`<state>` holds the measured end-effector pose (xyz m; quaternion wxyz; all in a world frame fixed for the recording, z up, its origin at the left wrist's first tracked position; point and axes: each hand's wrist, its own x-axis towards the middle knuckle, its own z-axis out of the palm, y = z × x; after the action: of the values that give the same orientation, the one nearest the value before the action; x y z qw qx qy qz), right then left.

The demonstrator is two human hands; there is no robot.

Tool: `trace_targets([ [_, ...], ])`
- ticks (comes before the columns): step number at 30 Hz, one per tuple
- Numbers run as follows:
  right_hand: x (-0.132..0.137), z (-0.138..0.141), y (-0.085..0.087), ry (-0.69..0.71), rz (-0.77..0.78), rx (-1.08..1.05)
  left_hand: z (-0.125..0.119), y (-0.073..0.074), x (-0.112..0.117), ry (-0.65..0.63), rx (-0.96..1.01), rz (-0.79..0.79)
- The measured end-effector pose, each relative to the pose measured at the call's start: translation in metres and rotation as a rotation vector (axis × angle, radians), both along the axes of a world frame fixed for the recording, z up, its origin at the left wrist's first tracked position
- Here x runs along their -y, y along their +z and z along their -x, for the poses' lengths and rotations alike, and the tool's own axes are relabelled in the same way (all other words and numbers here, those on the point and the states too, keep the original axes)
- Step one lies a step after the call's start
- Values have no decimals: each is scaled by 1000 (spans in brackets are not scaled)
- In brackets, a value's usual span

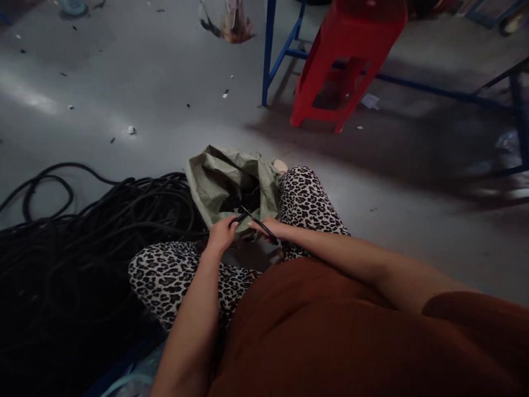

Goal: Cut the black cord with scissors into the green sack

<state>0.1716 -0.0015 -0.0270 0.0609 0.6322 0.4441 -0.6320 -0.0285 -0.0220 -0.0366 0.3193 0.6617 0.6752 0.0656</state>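
I sit with leopard-print trousers, knees apart. My left hand (221,234) is closed on a thin black cable (248,214) that runs in from the pile on the left. My right hand (268,227) is closed too, pinching a short black piece of the same cable or a tool; I cannot make out which. Both hands meet just in front of an open grey-green woven sack (219,179) standing on the floor between my knees, with dark pieces inside it.
A big heap of coiled black cable (82,237) covers the floor at my left. A red plastic stool (347,60) stands ahead beside a blue metal frame (268,55). Small scraps litter the grey concrete floor (144,82).
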Motion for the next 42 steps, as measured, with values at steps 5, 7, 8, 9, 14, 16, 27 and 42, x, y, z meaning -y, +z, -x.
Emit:
trace_targets([
  [5,0,-2,-3,14,-9,-18,0,0,-1,13,8,28],
  [7,0,-2,-4,18,-17,-7,0,-1,-1,18,12,35],
  [8,0,-2,-4,23,-22,2,0,-2,-2,21,12,36],
  [9,0,-2,-4,28,-28,12,0,-2,-2,23,9,37],
  [14,-1,-1,-1,54,-46,62,1,-4,-2,9,-5,52],
  [16,-1,-1,2,62,-45,71,0,-3,-2,5,-10,55],
  [27,-1,-3,3,163,-122,113,-1,5,-5,3,-79,86],
  [42,2,0,5,-72,44,-81,0,3,-6,112,-31,18],
])
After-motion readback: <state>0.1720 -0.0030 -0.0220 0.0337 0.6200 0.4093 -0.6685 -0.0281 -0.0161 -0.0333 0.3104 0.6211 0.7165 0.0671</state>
